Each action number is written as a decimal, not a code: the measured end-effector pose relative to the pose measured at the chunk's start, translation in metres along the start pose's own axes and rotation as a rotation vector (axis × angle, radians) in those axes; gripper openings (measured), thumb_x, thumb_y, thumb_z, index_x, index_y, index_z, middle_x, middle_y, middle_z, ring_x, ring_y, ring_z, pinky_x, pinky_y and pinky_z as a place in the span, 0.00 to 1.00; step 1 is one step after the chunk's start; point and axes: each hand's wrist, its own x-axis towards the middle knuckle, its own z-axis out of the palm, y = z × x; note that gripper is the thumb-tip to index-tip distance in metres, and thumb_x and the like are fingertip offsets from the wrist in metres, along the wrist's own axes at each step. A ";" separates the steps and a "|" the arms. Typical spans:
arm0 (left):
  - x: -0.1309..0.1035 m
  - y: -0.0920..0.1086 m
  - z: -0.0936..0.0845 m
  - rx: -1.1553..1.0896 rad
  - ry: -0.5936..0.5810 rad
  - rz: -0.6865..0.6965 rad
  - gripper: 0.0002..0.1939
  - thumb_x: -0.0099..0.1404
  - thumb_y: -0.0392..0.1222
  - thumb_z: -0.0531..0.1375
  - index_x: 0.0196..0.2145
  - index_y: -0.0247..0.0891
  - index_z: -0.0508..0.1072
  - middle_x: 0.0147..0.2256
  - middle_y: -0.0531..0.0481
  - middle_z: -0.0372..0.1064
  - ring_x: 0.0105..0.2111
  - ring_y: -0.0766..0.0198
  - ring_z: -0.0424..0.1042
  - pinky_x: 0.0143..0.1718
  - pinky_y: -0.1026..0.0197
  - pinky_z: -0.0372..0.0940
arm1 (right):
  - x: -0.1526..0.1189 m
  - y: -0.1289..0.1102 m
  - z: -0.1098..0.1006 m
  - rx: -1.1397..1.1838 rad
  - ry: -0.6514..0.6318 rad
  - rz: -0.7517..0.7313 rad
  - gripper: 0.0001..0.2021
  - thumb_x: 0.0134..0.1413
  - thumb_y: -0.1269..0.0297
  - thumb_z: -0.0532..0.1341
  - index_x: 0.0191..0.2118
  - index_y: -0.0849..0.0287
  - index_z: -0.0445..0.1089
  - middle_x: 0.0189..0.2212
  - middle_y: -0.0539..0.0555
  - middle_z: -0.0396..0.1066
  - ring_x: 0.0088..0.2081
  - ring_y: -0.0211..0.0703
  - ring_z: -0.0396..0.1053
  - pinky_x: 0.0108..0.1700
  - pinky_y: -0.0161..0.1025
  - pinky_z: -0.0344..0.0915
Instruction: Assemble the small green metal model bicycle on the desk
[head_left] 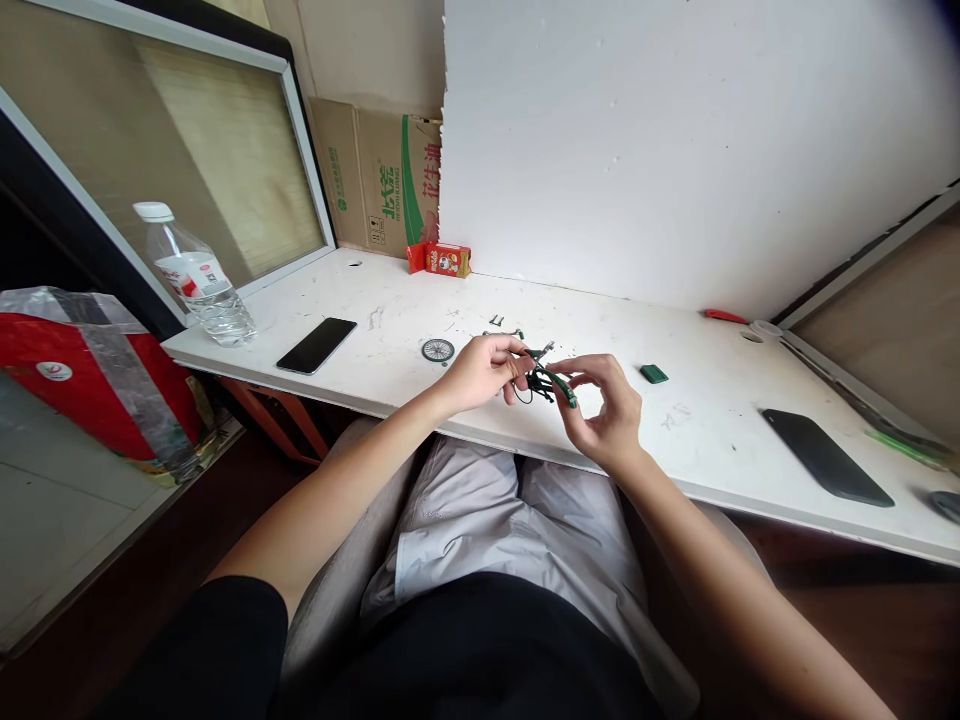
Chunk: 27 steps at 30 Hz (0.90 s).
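Head view: both hands [551, 385] raised, fingertip grip pinched around green-black part [551, 380].

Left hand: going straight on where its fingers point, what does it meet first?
The left hand would first meet the small green-and-black model part already at its fingertips, then probably the right hand. One view, so depth is uncertain.

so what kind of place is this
Probably a room in a home, with a white tabletop used as a hobby bench: a small spoked wheel, a clear plastic water bottle and a black-screened phone lie or stand on it.
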 end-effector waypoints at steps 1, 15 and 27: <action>0.000 -0.001 0.000 -0.011 0.019 0.018 0.16 0.71 0.50 0.67 0.41 0.33 0.73 0.27 0.51 0.75 0.19 0.70 0.72 0.24 0.66 0.64 | 0.001 -0.002 0.000 0.019 -0.017 0.016 0.17 0.64 0.60 0.65 0.57 0.47 0.72 0.49 0.59 0.79 0.49 0.57 0.76 0.43 0.56 0.77; -0.007 -0.005 0.009 0.264 0.162 0.141 0.18 0.71 0.52 0.66 0.53 0.41 0.75 0.33 0.51 0.76 0.25 0.65 0.76 0.28 0.64 0.67 | 0.004 0.014 0.003 -0.108 0.053 0.030 0.08 0.65 0.57 0.69 0.48 0.48 0.79 0.39 0.55 0.78 0.44 0.54 0.74 0.48 0.56 0.71; -0.003 -0.006 0.002 0.723 0.211 0.557 0.10 0.67 0.45 0.71 0.45 0.42 0.82 0.48 0.42 0.80 0.53 0.51 0.76 0.61 0.48 0.64 | 0.005 0.021 0.003 0.065 -0.049 0.126 0.08 0.68 0.52 0.66 0.45 0.48 0.79 0.43 0.55 0.79 0.48 0.54 0.75 0.52 0.56 0.73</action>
